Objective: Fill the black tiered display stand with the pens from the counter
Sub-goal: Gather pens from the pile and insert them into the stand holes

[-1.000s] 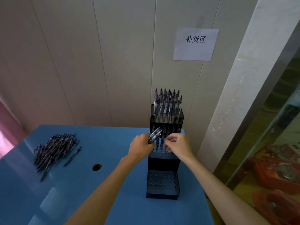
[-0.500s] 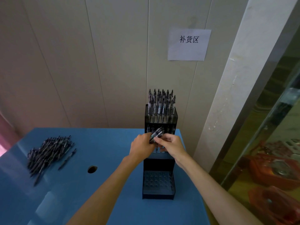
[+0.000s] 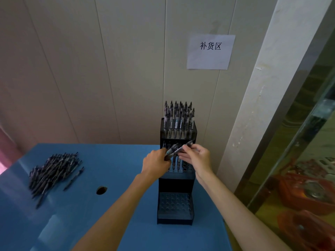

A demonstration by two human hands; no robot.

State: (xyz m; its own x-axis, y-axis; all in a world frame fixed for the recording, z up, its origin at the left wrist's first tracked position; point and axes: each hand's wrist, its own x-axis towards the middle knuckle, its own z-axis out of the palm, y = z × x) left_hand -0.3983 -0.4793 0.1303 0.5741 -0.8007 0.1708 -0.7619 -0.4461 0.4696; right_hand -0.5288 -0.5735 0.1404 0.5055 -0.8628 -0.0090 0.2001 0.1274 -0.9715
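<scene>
The black tiered display stand (image 3: pixel 175 187) stands on the blue counter (image 3: pixel 112 220) against the wall. Its top tier is packed with upright pens (image 3: pixel 178 117). A few pens stand in the middle tier. The bottom tier (image 3: pixel 174 205) shows only bare holes. My left hand (image 3: pixel 156 163) holds a small bundle of pens (image 3: pixel 171 151) in front of the middle tier. My right hand (image 3: pixel 196 157) pinches one pen (image 3: pixel 186 144) at the bundle's upper end, slanted up to the right. A loose pile of pens (image 3: pixel 53 171) lies at the counter's left.
A round hole (image 3: pixel 101 190) is cut in the counter between the pile and the stand. A paper sign (image 3: pixel 210 51) hangs on the panelled wall. A white pillar and a glass partition (image 3: pixel 299 142) stand right of the counter's edge, with orange objects behind the glass.
My right hand left the middle tier and came to the bundle in my left hand, taking hold of one pen. The camera view shifted slightly.
</scene>
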